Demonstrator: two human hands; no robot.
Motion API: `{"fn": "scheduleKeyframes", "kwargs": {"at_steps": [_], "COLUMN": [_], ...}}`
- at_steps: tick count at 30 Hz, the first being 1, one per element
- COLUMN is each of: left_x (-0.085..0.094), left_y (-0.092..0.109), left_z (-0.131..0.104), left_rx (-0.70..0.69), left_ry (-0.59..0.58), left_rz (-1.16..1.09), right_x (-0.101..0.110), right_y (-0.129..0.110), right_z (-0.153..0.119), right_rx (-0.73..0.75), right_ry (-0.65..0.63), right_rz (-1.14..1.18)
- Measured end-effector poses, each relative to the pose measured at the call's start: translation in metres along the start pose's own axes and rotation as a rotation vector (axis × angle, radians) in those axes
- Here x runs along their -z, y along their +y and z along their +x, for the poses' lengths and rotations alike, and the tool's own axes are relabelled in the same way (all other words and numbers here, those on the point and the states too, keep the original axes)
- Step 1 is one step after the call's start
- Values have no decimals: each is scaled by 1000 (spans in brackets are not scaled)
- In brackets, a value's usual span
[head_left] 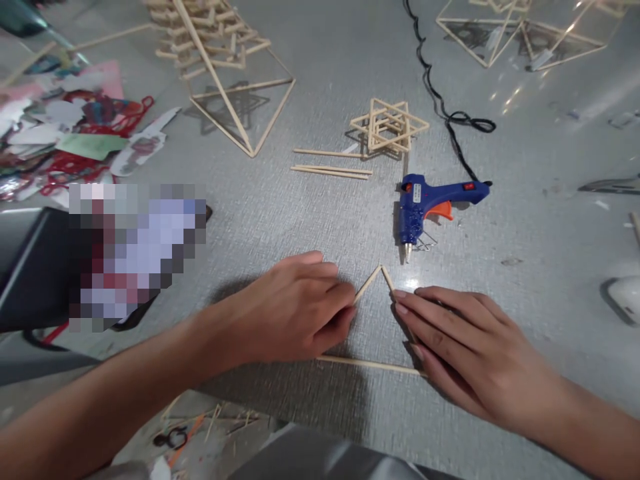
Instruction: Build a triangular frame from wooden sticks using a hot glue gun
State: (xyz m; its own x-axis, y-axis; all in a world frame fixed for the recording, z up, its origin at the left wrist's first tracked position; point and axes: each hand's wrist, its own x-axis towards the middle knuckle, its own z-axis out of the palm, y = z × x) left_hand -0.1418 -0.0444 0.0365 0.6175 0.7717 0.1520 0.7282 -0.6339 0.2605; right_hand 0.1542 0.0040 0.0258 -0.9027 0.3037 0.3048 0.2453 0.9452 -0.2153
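Near the table's front edge (340, 407), sticks (367, 284) are being gripped by the left hand (300, 307) and steadied under the outstretched right hand (473, 340). Ideally, their tips (381, 267) are being kept touching.

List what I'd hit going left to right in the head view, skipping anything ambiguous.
Scrap pile → left hand → stick corner between the hands → right hand → white object at the right edge, identity unclear. Skipped: blue glue gun, since it overlaps the right hand's span.
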Motion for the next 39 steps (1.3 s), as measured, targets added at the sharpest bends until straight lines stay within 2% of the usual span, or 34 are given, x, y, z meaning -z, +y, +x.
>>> {"fn": "scheduleKeyframes", "kwargs": {"at_steps": [39], "left_x": [-5], "left_y": [1], "left_z": [-1], "left_rx": [-16], "left_ry": [59], "left_rz": [-11], "right_x": [0], "right_y": [-1], "right_z": [2], "right_rx": [-28], "right_ry": [14], "right_rz": [28]}}
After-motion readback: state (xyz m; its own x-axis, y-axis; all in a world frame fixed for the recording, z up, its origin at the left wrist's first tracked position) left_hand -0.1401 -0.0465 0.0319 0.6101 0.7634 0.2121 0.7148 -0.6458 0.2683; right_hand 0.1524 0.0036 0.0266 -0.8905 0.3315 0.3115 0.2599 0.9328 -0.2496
